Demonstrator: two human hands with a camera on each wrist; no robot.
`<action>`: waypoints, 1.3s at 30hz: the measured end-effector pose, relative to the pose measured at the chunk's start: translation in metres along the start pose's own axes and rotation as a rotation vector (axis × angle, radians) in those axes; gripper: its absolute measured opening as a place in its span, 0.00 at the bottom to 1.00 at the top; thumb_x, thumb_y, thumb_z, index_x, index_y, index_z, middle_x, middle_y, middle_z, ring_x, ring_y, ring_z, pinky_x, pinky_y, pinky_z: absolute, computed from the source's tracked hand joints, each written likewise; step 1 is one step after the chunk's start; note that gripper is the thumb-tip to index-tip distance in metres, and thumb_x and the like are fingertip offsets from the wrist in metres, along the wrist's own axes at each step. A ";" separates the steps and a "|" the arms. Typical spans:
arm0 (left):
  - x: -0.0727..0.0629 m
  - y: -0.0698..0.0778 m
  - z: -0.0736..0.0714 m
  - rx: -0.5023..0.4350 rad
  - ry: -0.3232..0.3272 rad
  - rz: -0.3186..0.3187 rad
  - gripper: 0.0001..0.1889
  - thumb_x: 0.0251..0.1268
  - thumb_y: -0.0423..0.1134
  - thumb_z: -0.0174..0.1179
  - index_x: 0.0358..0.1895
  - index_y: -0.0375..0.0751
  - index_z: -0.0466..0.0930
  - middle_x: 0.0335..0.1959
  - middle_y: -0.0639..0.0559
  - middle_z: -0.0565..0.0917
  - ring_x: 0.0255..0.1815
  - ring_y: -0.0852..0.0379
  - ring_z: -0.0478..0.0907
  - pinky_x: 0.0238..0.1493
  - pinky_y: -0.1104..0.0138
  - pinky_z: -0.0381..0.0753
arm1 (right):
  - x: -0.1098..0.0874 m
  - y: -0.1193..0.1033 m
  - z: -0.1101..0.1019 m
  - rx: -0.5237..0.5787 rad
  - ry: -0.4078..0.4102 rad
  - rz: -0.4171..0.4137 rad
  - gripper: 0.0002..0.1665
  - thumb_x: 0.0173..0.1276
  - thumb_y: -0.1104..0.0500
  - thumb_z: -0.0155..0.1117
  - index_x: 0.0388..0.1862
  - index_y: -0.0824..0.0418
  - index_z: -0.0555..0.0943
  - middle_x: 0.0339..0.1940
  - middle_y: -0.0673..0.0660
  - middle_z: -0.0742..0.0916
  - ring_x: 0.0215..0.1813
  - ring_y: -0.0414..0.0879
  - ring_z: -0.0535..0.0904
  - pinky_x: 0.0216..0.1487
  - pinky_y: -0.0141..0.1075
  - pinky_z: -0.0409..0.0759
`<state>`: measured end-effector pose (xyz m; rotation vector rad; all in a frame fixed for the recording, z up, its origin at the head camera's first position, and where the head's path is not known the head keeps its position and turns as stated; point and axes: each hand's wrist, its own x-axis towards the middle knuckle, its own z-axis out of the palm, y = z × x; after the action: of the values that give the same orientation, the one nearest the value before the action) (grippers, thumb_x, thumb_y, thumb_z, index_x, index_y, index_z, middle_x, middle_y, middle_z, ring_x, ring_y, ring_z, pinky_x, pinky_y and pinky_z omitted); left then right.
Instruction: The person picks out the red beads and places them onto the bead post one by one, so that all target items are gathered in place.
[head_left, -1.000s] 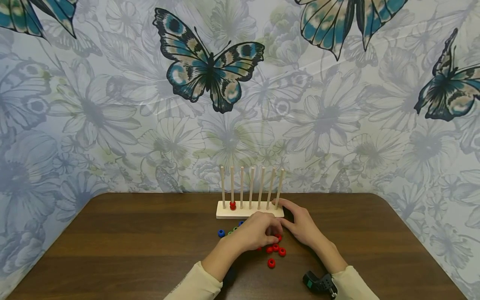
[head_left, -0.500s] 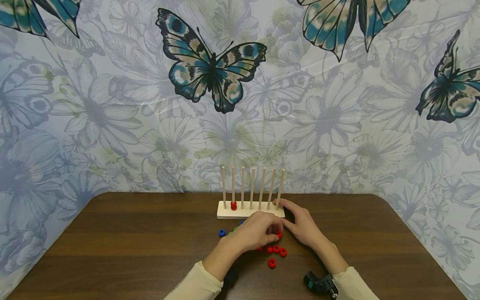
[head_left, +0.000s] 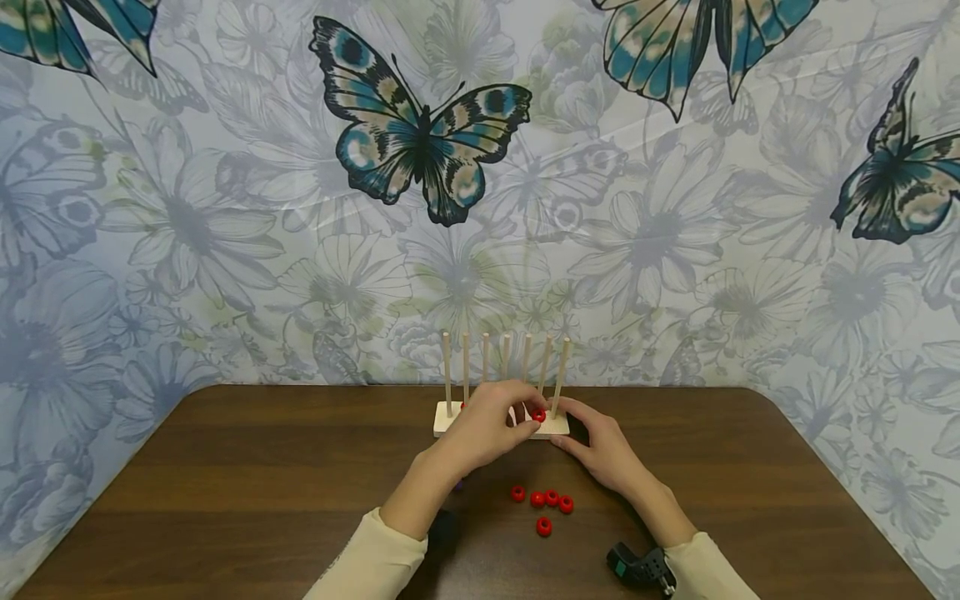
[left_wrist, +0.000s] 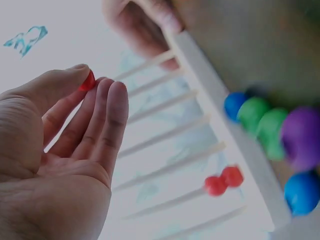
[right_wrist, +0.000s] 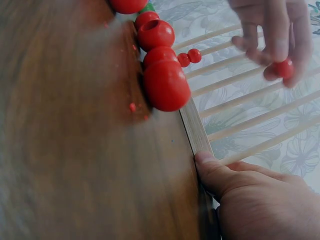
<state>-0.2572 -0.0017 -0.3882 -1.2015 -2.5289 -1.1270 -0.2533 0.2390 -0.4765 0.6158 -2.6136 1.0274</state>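
Note:
Thumb and fingertips of my left hand pinch a red bead, held in front of the wooden peg stand. In the left wrist view the same red bead shows between thumb and index finger, with the other fingers extended. My right hand grips the right end of the stand, its thumb on the front edge and fingers behind. Two red beads sit low on the second peg from the left. That peg's beads are mostly covered by my left hand in the head view.
Several loose red beads lie on the brown table before the stand. Blue, green and purple beads lie along its front edge. A black device is at the right wrist. A butterfly-patterned cloth hangs behind the table.
My left hand has lifted a red bead off the table and moved up to the front of the pegs. The right hand has stayed on the stand's end.

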 end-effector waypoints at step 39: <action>-0.001 -0.013 -0.062 0.103 0.733 -0.067 0.09 0.65 0.31 0.72 0.47 0.41 0.91 0.36 0.51 0.89 0.21 0.58 0.76 0.26 0.68 0.77 | 0.001 -0.004 -0.002 0.002 -0.016 0.030 0.32 0.69 0.58 0.75 0.71 0.54 0.79 0.69 0.54 0.85 0.74 0.58 0.77 0.72 0.61 0.74</action>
<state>-0.2775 -0.0497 -0.3515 -0.5306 -2.0289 -1.1563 -0.2522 0.2376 -0.4724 0.5898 -2.6433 1.0385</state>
